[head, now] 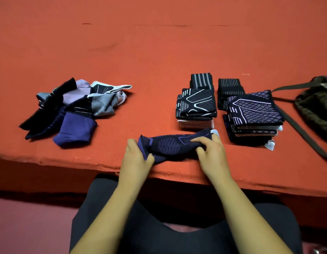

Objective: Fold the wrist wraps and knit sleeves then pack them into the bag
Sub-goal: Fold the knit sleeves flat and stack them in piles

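Note:
A dark navy knit sleeve with purple lines [170, 146] lies stretched sideways near the front edge of the orange table [159, 52]. My left hand [136, 156] grips its left end, and my right hand [211, 150] grips its right end, fingers curled over the fabric. To the left sits a loose pile of unfolded sleeves and wraps [74, 110]. Behind the held sleeve stand two stacks of folded pieces, one in the middle [196, 105] and one further right [254, 114]. A dark green bag [316, 107] lies at the right edge of the view.
The bag's long strap [302, 132] trails across the table toward the front right. Folded striped wraps [201, 80] sit behind the stacks. My lap in dark trousers [122, 217] is below the table edge.

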Demonstrator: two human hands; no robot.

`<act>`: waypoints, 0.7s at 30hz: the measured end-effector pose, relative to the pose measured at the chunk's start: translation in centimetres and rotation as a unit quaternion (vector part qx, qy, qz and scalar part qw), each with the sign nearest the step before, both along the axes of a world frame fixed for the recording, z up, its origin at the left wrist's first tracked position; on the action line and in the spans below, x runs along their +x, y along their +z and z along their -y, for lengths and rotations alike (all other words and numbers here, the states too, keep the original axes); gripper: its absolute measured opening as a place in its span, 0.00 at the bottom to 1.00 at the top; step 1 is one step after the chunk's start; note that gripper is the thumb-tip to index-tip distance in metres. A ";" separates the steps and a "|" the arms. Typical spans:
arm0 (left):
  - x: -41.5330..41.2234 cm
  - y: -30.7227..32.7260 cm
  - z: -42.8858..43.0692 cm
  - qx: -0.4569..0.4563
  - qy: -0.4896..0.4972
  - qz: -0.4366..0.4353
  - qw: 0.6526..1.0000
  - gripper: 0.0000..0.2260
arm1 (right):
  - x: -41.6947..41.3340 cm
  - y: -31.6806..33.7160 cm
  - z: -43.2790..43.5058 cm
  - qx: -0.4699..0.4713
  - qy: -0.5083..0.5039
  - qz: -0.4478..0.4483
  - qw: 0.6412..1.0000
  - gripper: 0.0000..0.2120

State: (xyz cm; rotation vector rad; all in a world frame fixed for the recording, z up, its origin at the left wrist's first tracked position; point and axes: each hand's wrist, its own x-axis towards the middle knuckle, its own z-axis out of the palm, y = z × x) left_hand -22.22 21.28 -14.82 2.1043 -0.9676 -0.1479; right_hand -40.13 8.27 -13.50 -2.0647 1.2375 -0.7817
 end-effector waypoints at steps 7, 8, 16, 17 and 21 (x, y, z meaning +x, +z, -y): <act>3.7 1.6 0.9 -0.101 0.053 -0.255 0.960 0.03 | -0.2 2.0 1.2 0.052 -0.010 0.078 0.996 0.13; 4.1 1.9 1.3 -0.137 0.043 -0.382 0.913 0.04 | -0.2 2.4 1.3 0.052 -0.011 0.085 0.995 0.12; 5.5 4.9 2.3 -0.320 -0.065 -0.657 0.680 0.16 | -1.3 5.4 2.0 0.166 -0.032 0.232 0.958 0.07; 5.2 5.0 2.4 -0.316 -0.076 -0.641 0.695 0.13 | -1.2 5.7 1.9 0.214 -0.034 0.265 0.940 0.06; 4.0 4.5 2.8 -0.264 -0.057 -0.526 0.807 0.08 | -1.1 4.4 2.3 0.331 -0.084 0.328 0.881 0.10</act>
